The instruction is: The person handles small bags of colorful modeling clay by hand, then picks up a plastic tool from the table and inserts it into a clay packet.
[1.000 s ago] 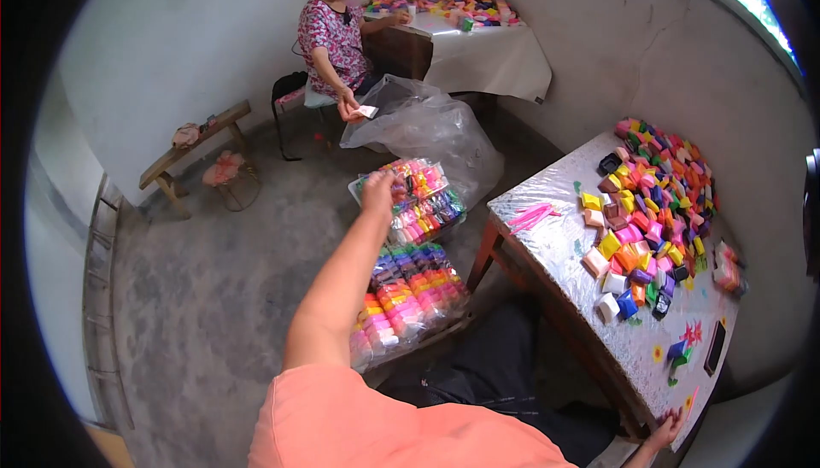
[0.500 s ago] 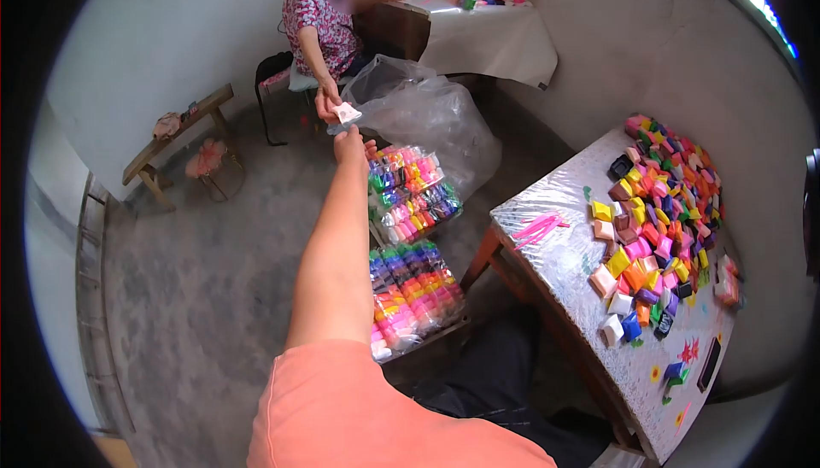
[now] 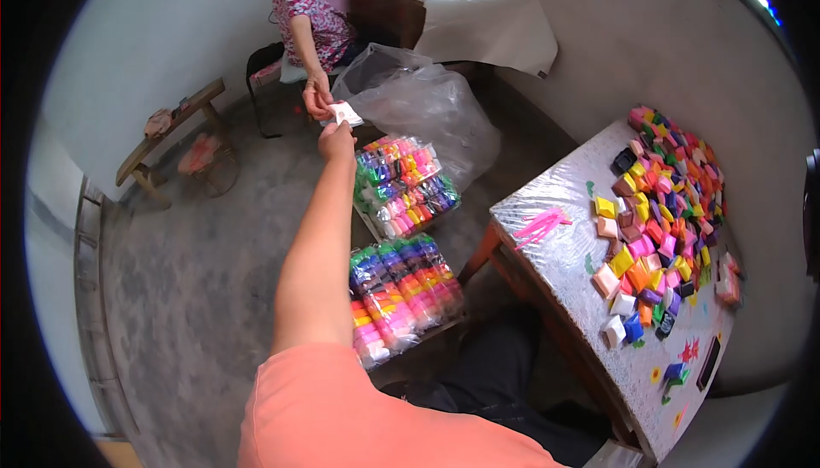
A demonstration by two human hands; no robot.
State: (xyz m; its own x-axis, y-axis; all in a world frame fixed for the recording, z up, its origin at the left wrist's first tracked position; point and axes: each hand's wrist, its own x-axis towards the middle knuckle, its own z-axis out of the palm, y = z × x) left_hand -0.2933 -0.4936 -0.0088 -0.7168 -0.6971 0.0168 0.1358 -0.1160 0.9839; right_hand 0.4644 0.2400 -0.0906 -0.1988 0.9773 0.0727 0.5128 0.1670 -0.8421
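Observation:
My left hand (image 3: 336, 140) is stretched far forward, its fingers closed on the lower edge of a small white packet (image 3: 345, 114). The co-worker's hand (image 3: 318, 97) still touches the packet's other side. Just right of my hand and below it are clear-wrapped rows of colourful packets (image 3: 408, 184), with a second wrapped stack (image 3: 405, 297) nearer to me. My right hand is out of view.
On the right stands a table (image 3: 555, 272) with a heap of colourful packets (image 3: 658, 212), pink strips (image 3: 541, 227) and a dark phone-like object (image 3: 709, 362). A large clear plastic bag (image 3: 427, 114) lies beyond the stacks. A seated person (image 3: 314, 15), bench (image 3: 175, 131) and stool (image 3: 205, 160) are farther back.
My left hand has moved forward and left from above the wrapped packets and has taken hold of the white packet. My right hand has left the view at the lower right.

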